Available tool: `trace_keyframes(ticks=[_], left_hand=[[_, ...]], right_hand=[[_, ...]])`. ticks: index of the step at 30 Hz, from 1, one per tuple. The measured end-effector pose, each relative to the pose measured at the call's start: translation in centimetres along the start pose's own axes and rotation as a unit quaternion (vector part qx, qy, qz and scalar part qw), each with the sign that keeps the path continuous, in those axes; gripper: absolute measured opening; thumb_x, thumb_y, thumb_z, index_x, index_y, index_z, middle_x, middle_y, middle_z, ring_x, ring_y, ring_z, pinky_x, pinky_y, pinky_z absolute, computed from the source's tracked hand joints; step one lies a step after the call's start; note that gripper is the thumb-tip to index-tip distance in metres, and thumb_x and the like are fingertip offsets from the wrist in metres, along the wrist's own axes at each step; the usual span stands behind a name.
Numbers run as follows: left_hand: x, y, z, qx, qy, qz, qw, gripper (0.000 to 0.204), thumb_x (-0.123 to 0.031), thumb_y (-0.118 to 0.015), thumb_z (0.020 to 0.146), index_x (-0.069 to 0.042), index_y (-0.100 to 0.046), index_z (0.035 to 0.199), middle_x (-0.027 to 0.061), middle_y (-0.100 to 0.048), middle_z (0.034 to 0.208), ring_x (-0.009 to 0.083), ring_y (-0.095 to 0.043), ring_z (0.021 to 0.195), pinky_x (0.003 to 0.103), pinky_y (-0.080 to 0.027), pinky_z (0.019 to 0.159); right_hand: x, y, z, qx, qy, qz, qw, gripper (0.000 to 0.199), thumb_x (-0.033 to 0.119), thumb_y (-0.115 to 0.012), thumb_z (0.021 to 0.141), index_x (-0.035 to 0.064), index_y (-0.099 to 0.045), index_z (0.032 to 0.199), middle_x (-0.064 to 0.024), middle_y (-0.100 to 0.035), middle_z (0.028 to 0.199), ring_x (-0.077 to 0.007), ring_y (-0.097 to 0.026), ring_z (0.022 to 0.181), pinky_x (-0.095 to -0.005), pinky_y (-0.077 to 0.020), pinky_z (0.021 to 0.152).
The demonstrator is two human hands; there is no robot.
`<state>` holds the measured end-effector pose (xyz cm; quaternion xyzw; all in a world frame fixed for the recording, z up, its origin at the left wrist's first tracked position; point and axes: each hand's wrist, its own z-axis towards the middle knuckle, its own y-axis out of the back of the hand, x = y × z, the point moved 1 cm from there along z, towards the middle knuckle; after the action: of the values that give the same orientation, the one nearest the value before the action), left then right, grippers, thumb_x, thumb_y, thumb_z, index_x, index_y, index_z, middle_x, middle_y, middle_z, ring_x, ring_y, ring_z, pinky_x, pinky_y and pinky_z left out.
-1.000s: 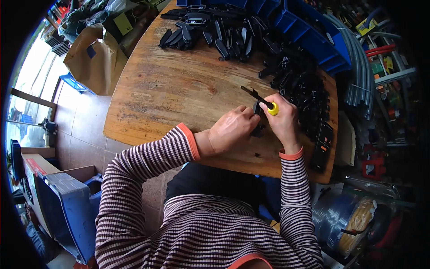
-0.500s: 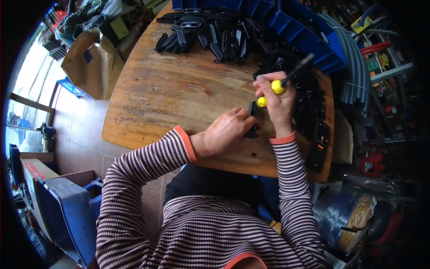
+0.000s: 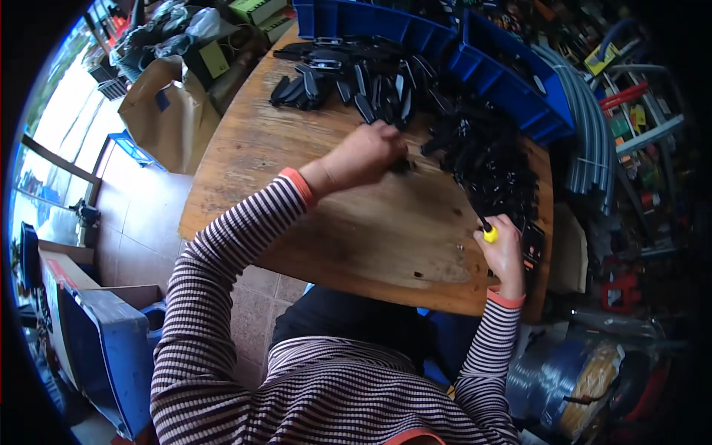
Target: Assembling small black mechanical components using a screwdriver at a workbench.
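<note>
Left hand [image 3: 367, 154], upper centre, closes on a stiff, light black plastic part [image 3: 404, 165]; right hand [image 3: 506, 256] grips a yellow-handled screwdriver [image 3: 488, 233] mid-handle.

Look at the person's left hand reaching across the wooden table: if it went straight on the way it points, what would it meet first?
Probably the pile of black plastic parts just beyond the left hand, then the blue bins behind; depth is unclear.
</note>
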<state>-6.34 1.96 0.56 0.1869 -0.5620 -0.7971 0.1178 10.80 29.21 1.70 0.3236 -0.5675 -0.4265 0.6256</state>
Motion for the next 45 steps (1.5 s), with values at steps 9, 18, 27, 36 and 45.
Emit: trace_keyframes(ticks=[9, 18, 27, 36, 45], left_hand=[[9.0, 0.7, -0.3, -0.057, 0.025, -0.009, 0.998, 0.021, -0.011, -0.062, 0.086, -0.006, -0.060, 0.107, 0.0085, -0.058, 0.102, 0.0278, -0.056, 0.102, 0.037, -0.049, 0.088], [7.4, 1.7, -2.5, -0.056, 0.012, -0.045, 0.997, 0.025, -0.009, -0.064, 0.083, -0.007, -0.059, 0.107, 0.0105, -0.060, 0.101, 0.0294, -0.059, 0.096, 0.038, -0.052, 0.081], [-3.5, -0.1, -1.1, 0.030, 0.192, -0.448, 0.873, 0.035, -0.016, -0.073, 0.074, 0.000, -0.059, 0.101, 0.0173, -0.067, 0.087, 0.0356, -0.065, 0.077, 0.041, -0.053, 0.069], [-3.9, 0.1, -2.4, -0.009, 0.280, -0.242, 0.929, 0.034, -0.024, -0.075, 0.074, 0.002, -0.061, 0.092, 0.0163, -0.065, 0.075, 0.0267, -0.065, 0.071, 0.036, -0.050, 0.064], [-6.9, 0.4, -5.3, -0.017, 0.278, -0.411, 0.868, 0.032, -0.018, -0.073, 0.074, 0.003, -0.058, 0.094, 0.0157, -0.066, 0.083, 0.0282, -0.064, 0.075, 0.037, -0.049, 0.068]], right_hand=[[0.8, 1.2, 1.8, 0.087, 0.001, -0.053, 0.995, 0.022, 0.005, -0.074, 0.072, -0.0021, -0.063, 0.089, -0.0156, -0.061, 0.088, -0.0321, -0.062, 0.081, -0.0369, -0.0483, 0.072], [2.8, 0.2, 1.3, 0.052, 0.046, 0.112, 0.991, 0.017, 0.001, -0.070, 0.075, -0.0020, -0.061, 0.089, -0.0095, -0.063, 0.079, -0.0183, -0.061, 0.072, -0.0290, -0.0465, 0.068], [5.7, -0.5, 1.7, 0.011, 0.005, 0.253, 0.967, 0.010, 0.005, -0.069, 0.081, -0.0008, -0.063, 0.087, -0.0020, -0.063, 0.075, -0.0071, -0.055, 0.069, -0.0231, -0.0444, 0.065], [7.2, -4.3, 4.7, -0.097, 0.035, 0.249, 0.963, 0.011, 0.006, -0.071, 0.081, 0.0004, -0.064, 0.086, -0.0055, -0.063, 0.069, -0.0099, -0.058, 0.064, -0.0252, -0.0460, 0.060], [8.2, -6.2, 6.1, -0.109, 0.058, 0.143, 0.982, 0.013, 0.009, -0.072, 0.081, 0.0002, -0.063, 0.084, -0.0120, -0.065, 0.070, -0.0179, -0.062, 0.063, -0.0293, -0.0474, 0.059]])
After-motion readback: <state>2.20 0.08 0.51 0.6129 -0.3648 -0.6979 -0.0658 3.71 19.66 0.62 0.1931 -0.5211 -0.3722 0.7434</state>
